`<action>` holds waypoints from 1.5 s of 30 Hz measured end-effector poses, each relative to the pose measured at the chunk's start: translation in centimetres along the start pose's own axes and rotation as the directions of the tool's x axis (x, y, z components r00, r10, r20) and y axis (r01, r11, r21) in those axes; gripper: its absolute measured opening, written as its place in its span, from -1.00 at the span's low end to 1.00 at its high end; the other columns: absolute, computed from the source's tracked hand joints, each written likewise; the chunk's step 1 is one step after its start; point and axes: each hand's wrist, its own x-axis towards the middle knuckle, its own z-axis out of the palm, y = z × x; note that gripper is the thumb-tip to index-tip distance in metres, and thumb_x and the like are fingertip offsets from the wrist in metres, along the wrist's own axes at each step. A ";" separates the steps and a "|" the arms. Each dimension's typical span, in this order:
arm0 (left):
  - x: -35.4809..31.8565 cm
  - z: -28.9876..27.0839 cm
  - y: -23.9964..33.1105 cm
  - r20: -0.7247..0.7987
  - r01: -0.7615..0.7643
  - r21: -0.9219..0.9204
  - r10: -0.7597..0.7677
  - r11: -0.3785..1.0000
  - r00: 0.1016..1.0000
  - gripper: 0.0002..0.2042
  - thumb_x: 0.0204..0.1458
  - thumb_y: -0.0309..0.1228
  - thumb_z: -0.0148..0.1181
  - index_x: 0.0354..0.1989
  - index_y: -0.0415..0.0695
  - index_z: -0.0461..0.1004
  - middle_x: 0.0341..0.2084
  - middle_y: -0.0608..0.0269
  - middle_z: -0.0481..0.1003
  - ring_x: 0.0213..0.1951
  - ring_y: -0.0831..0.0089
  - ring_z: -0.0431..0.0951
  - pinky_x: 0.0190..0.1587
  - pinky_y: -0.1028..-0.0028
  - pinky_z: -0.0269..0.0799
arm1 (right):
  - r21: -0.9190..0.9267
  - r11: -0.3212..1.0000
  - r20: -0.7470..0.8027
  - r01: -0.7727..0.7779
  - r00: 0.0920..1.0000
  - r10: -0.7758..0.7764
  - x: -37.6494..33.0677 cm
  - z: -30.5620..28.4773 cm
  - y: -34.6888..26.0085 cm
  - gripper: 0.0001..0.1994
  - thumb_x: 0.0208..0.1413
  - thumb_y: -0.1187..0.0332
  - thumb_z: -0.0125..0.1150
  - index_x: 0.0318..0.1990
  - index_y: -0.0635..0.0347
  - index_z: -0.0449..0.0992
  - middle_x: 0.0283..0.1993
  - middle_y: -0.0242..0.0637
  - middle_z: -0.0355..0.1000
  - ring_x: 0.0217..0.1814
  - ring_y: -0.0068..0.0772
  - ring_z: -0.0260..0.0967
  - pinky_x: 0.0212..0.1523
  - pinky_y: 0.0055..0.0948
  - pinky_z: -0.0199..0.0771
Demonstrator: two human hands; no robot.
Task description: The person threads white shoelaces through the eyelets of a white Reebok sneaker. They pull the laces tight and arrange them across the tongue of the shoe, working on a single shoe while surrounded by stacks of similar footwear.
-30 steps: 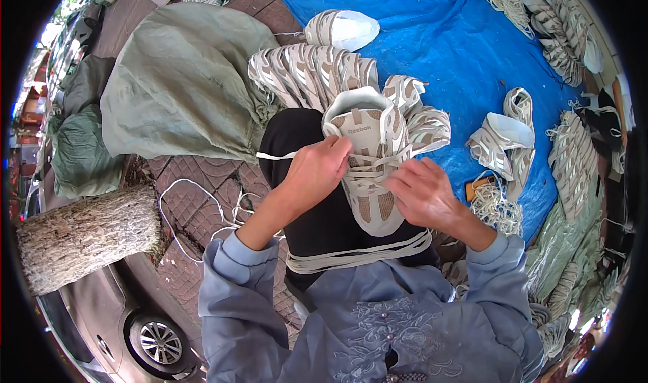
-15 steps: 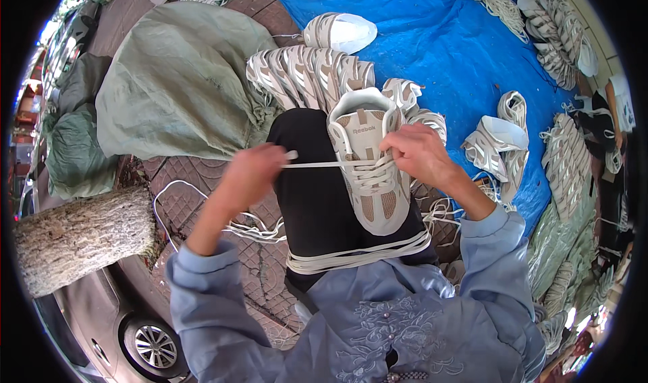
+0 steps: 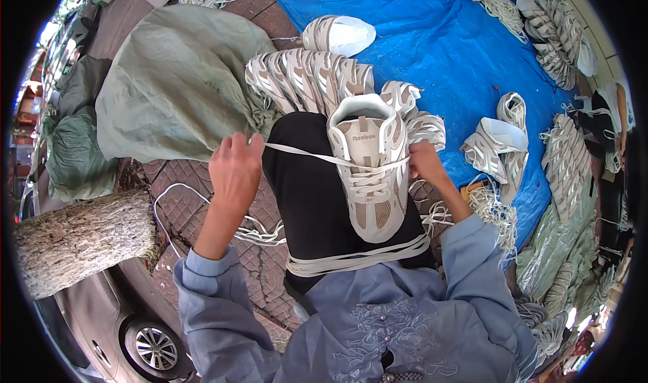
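A beige-and-white sneaker upper (image 3: 375,215) rests on my black-trousered thighs (image 3: 305,200), toe toward me and collar away. White laces (image 3: 368,179) cross its lower eyelets. From its upper part, one flat shoelace (image 3: 304,151) runs taut to the left. My left hand (image 3: 236,163), left of my knee, is closed with that shoelace between thumb and fingers. At the upper's right edge, my right hand (image 3: 426,162) is closed on a lace by the eyelets; its fingertips are partly hidden. A bundle of white laces (image 3: 358,257) lies across my lap.
Nested sneaker uppers (image 3: 307,79) lie beyond my knees. A blue tarp (image 3: 432,45) spreads behind them, with more uppers (image 3: 496,143) at right. A grey-green sack (image 3: 179,79), a tree trunk (image 3: 84,238) and a parked car (image 3: 115,322) are on the left. Loose laces (image 3: 496,214) lie right.
My left hand has moved left and turned upward, pulling the shoelace out longer. My right hand has shifted from over the eyelets to the upper's right edge. The upper has dropped slightly toward me.
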 end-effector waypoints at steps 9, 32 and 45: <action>0.6 2.6 1.3 0.549 -0.012 -0.511 -0.337 -0.860 0.765 -0.80 0.01 -0.52 0.01 -0.19 -0.34 0.36 -0.25 0.10 0.42 -0.18 0.33 0.45 -0.06 0.36 0.38 | 0.831 0.073 -0.437 0.551 0.730 -0.526 -7.7 -9.4 -5.2 -0.65 -0.10 0.43 0.17 -0.13 0.38 0.31 -0.17 -0.24 0.29 0.02 -0.35 0.21 0.02 -0.47 0.18; -18.1 1.4 -44.9 0.229 0.059 -0.973 -0.963 -0.223 0.142 -0.78 -0.05 -0.59 0.00 -0.22 -0.44 0.37 -0.33 0.00 0.44 -0.29 0.32 0.49 -0.19 0.46 0.45 | 0.336 0.652 -0.940 0.680 0.287 0.185 -16.3 -56.6 15.4 -0.61 0.05 0.39 0.05 0.00 0.46 0.25 -0.05 -0.07 0.37 0.06 -0.31 0.30 0.01 -0.51 0.28; 0.9 1.1 8.3 0.032 0.162 -0.898 -0.307 0.410 0.951 -0.96 -0.09 -0.59 0.08 -0.46 -0.25 0.45 -0.54 0.20 0.47 -0.46 0.47 0.50 -0.39 0.54 0.40 | -0.064 0.762 0.136 0.644 0.763 -0.633 -4.9 2.3 -12.4 -0.92 -0.09 0.51 0.08 -0.43 0.30 0.49 -0.54 -0.33 0.42 -0.60 -0.61 0.37 -0.62 -0.63 0.32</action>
